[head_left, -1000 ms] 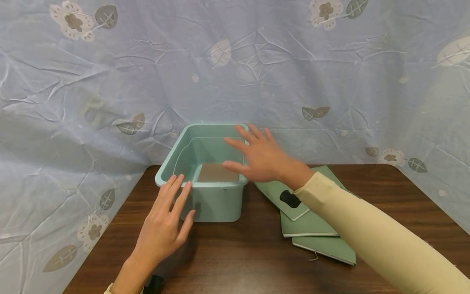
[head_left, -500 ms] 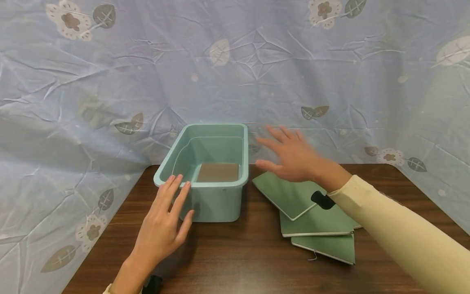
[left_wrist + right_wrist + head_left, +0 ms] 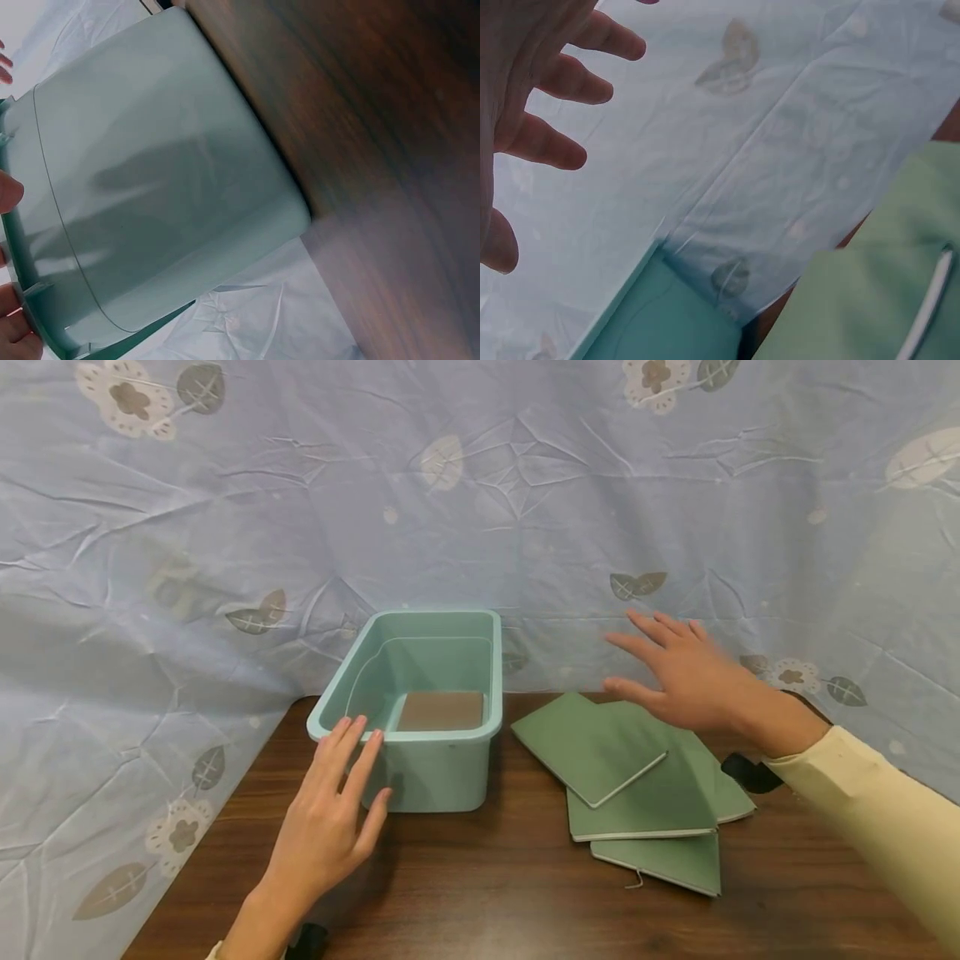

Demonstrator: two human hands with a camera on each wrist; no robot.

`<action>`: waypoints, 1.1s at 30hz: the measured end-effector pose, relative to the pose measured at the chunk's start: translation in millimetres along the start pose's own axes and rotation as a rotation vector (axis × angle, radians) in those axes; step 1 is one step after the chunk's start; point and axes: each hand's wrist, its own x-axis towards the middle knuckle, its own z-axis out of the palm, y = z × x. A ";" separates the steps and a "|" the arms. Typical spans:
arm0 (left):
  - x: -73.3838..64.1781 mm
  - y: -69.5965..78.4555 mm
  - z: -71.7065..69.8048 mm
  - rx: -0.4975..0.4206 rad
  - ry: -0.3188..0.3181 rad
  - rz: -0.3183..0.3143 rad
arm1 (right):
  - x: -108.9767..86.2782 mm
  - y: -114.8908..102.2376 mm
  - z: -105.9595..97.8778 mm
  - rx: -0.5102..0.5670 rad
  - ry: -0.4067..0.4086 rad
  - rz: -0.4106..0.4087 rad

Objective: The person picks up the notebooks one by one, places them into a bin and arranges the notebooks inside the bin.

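A pale teal plastic bin [image 3: 438, 777] stands at the left of the table. My left hand [image 3: 318, 822] is at its front left corner, fingers fairly straight and spread, tips by the front rim. In the left wrist view, fingertips [image 3: 10, 191] show along the rim of the bin [image 3: 150, 165]; firm contact is hard to tell. On the bin's floor lies a flat grey-brown rectangular thing [image 3: 441, 711]. My right hand [image 3: 697, 681] hovers over the far side of several overlapping green notebooks [image 3: 645, 802], fingers spread, holding nothing. The right wrist view shows that hand [image 3: 517, 97] in mid-air.
The notebooks fan out on the dark wooden table [image 3: 480, 893] right of the bin, with a thin ribbon [image 3: 636, 883] sticking out at the front. A wrinkled pale cloth [image 3: 517, 527] with flowers and leaves hangs behind and at the sides.
My right hand has moved from above the bin's right rim rightward, over and past the notebooks, uncovering them. My left hand stays by the bin. The view shifts slightly.
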 end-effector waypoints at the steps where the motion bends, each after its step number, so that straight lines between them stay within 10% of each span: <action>1: -0.3 0.0 -0.2 0.002 -0.001 0.001 | -3.5 3.8 -1.5 -0.003 -0.002 0.011; 20: 1.5 0.8 -1.0 0.009 -0.033 -0.016 | -27.1 39.0 -9.0 0.079 0.068 0.034; 33: 1.1 3.6 -0.9 0.025 -0.055 -0.033 | -29.0 52.3 0.6 0.379 0.120 0.097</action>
